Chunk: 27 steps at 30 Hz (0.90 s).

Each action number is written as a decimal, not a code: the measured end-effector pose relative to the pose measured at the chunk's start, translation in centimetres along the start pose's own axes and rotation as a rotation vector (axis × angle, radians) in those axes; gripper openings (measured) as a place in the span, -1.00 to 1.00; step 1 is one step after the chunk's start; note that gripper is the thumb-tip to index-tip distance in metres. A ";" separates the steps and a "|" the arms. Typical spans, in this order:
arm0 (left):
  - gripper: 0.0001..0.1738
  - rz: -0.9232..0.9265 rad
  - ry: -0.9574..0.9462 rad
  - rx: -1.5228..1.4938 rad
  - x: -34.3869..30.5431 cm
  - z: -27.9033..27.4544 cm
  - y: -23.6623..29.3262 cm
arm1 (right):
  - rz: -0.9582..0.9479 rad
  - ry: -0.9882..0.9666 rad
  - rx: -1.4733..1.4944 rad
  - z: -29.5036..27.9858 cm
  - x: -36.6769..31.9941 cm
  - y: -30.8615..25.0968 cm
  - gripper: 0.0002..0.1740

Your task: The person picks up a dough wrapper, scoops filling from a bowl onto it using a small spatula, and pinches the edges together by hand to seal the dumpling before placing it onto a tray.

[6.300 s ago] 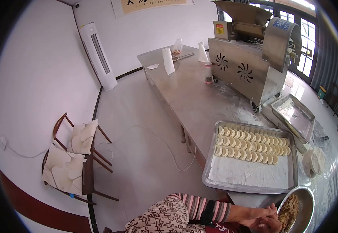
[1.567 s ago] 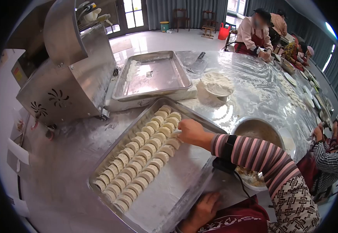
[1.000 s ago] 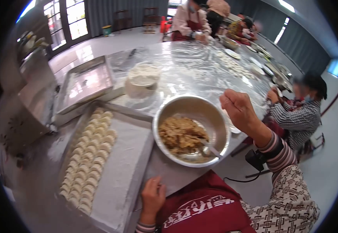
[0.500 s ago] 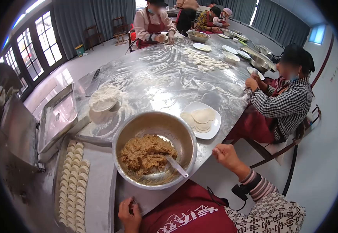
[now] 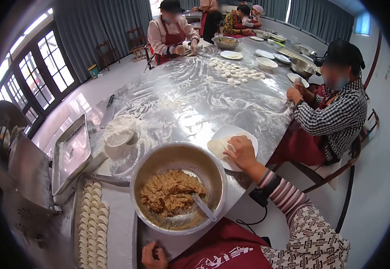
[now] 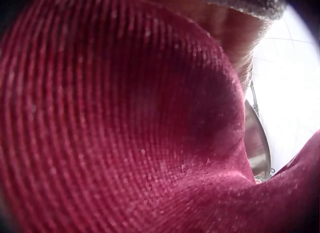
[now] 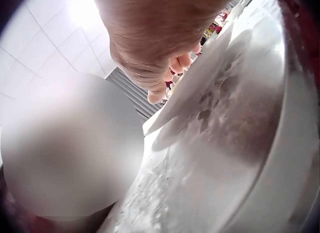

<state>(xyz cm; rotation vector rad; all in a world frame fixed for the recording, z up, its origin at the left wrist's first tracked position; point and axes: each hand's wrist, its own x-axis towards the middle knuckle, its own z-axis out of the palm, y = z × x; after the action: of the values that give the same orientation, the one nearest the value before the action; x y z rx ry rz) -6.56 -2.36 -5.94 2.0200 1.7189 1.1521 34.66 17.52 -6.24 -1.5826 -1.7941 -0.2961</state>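
My right hand (image 5: 241, 153) reaches over a white plate (image 5: 253, 138) of round dumpling wrappers (image 5: 216, 148), its fingertips right at the stack. In the right wrist view its fingers (image 7: 180, 64) are loosely bent, with a gap between them and the thumb. Left of the plate stands a steel bowl (image 5: 222, 179) of brown filling (image 5: 170, 193), a spoon (image 5: 204, 207) leaning in it. My left hand (image 5: 153, 256) rests loosely curled by the table's near edge, holding nothing visible. Red apron cloth (image 6: 125, 113) fills most of the left wrist view and hides that hand.
A tray (image 5: 121, 219) with rows of dumplings (image 5: 94, 224) lies left of the bowl. Beyond it are an empty metal tray (image 5: 71, 154) and a flour bowl (image 5: 119, 130). A person in a checked shirt (image 5: 338, 116) sits at the right; others work along the floured table (image 5: 168, 112).
The head view has swung right from the machine and trays to the filling bowl. My right hand has left the dumpling tray, passed the bowl and come over the wrapper plate.
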 end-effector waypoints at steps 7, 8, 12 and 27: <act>-0.77 0.007 0.003 -0.022 0.1 -0.2 0.3 | -0.111 0.014 -0.121 1.7 0.3 1.5 -0.77; -0.77 0.006 0.007 -0.023 0.1 -0.3 0.3 | -0.130 0.016 -0.108 1.6 0.3 1.9 -0.79; -0.79 0.006 0.011 -0.046 -0.3 -0.5 -0.1 | 0.475 0.202 0.478 1.3 -0.2 1.5 -0.79; -0.52 -0.648 -0.369 -1.412 4.3 -4.1 6.7 | 0.660 0.027 1.328 -6.6 2.3 -9.2 -0.88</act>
<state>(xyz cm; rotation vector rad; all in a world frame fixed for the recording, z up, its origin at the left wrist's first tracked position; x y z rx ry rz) -4.64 -1.50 2.75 0.6554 0.7504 1.0938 28.44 13.33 2.48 -0.9964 -0.8835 0.9793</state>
